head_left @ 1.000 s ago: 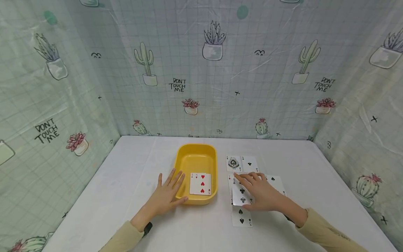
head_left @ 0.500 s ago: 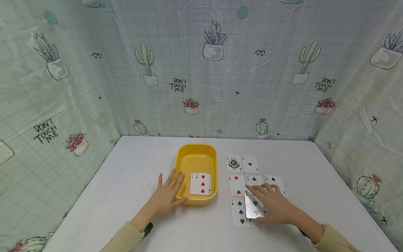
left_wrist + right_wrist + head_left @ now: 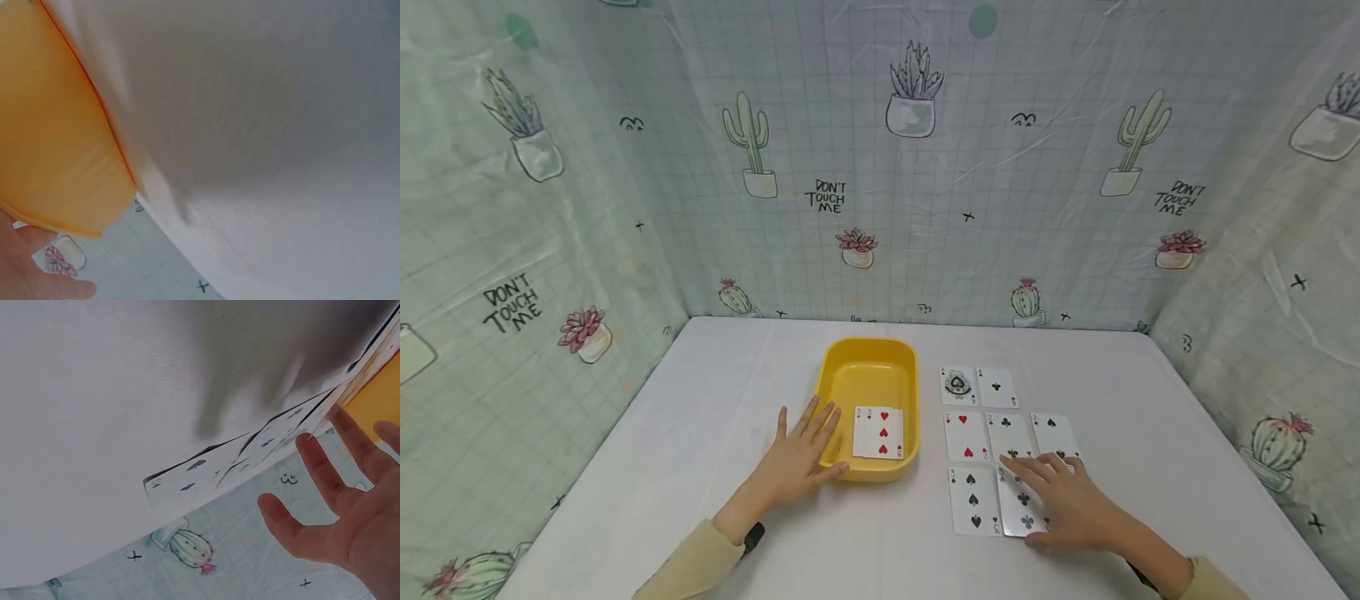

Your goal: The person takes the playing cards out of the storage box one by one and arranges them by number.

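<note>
My right hand holds a three of clubs playing card by its edges, fingers at the top and thumb at the bottom. The card lies at or just above the table, right beside the three of spades; part of it is hidden by the hand. Above it are the two of hearts, two of clubs and two of spades. My left hand rests with spread fingers on the left rim of a yellow tray. Inside lie overlapping cards, a three of hearts on top.
An ace of spades and an ace of clubs form the row farthest back. The white table ends at a cloth backdrop printed with cacti, which also stands along both sides.
My right hand has carried the three of clubs down and right, from over the two of hearts to beside the three of spades. The left hand stays on the tray.
</note>
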`<state>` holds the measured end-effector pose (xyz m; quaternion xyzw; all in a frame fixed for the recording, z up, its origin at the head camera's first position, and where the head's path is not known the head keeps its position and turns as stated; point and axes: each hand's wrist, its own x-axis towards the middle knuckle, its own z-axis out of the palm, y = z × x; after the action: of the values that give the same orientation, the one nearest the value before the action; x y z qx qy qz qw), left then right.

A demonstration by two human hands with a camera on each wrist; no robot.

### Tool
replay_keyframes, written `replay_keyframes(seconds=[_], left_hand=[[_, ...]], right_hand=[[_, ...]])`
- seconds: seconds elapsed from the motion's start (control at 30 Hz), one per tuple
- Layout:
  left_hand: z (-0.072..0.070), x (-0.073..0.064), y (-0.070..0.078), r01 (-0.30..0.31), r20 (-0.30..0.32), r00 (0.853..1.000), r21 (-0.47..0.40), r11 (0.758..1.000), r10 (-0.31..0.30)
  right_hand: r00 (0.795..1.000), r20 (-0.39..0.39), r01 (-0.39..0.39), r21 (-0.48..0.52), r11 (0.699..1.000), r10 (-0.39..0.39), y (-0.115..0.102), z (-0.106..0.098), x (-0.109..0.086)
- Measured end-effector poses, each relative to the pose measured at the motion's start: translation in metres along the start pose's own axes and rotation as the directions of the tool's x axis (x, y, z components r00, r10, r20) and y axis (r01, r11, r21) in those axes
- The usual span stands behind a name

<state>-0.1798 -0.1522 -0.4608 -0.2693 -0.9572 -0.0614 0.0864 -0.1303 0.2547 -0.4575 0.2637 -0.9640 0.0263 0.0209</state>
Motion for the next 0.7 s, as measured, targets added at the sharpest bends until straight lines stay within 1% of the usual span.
replay_keyframes(seconds=[0.27, 0.47, 0.7], left_hand=[[-0.0011, -0.0004, 0.0004, 0.002, 0.004, 1.000, 0.026, 1.000, -0.003], [-0.0015, -0.0010, 0.0005, 0.008, 0.012, 1.000, 0.008, 1.000, -0.008], [-0.0017, -0.0011, 0.0003, 0.004, 0.011, 1.000, -0.001, 1.000, -0.004]], right_hand=[[0.999, 0.039, -0.011, 0.033, 0.999, 0.010, 0.0027, 0.0040, -0.0048], [0.997, 0.073, -0.016, 0.044, 0.999, 0.012, 0.0044, 0.0041, -0.0032], [0.993, 0.112, -0.048, 0.064, 0.997, 0.040, 0.0037, 0.0031, -0.0002]])
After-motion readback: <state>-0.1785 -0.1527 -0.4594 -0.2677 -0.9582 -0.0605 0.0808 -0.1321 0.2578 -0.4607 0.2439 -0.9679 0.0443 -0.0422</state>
